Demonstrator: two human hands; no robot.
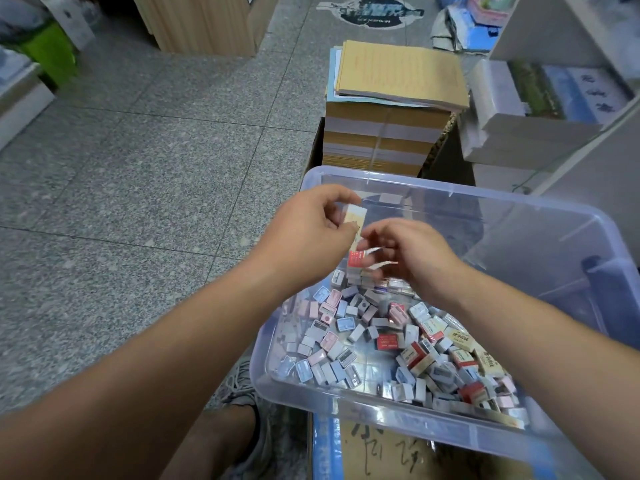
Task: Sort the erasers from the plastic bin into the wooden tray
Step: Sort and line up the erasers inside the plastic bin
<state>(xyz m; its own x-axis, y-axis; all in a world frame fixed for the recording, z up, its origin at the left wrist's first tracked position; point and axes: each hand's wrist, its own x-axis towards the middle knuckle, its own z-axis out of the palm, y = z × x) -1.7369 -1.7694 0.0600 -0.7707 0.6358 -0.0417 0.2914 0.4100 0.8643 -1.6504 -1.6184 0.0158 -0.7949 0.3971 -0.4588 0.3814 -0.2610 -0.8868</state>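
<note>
While the left hand (311, 233) pinches a cream eraser (356, 214) by one end between thumb and the tips of its fingers (332, 194), the right hand (412, 251) sits just beside it. Its fingers (381, 230) are curled round what look like one or two pale pieces (375, 251), too blurred to name. Both hands are raised over the near-left part of the plastic bin (450, 190).

Below the fingers lies the loose pile (381, 341): red- and cream-wrapped erasers mixed with small pastel blocks that look more like sharpeners. A short stack of red-labelled erasers (355, 261) stands directly under the right fingers. Beyond the fingers is a pile of notebooks (394, 74). The wooden tray is not in view on any side of the hands.

The likeliest slip is the cream eraser. It is gripped only at its end, close to the bin's left rim, so a knock from the right fingers, which nearly touch it, could send it onto the tiled floor (138, 168) rather than back into the pile. The right hand's crowded hold could shed a piece the same way. With lookalike blocks mixed in, a sharpener could also be picked out by mistake.
</note>
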